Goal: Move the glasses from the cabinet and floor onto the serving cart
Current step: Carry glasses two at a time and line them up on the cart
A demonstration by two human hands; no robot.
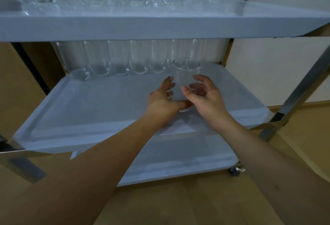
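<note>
No text, label, brand, number or sign can be read anywhere in view.

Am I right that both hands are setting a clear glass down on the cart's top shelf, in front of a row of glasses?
Not quite. The head view shows the left hand and right hand around the clear glass over the cart's middle shelf, not the top shelf. The row of glasses stands behind it.

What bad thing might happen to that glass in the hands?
The glass might knock the row of glasses at the back of the middle shelf as it is set down. It could also slip: the left hand grips it near the base, while the right hand seems loose around it.
</note>
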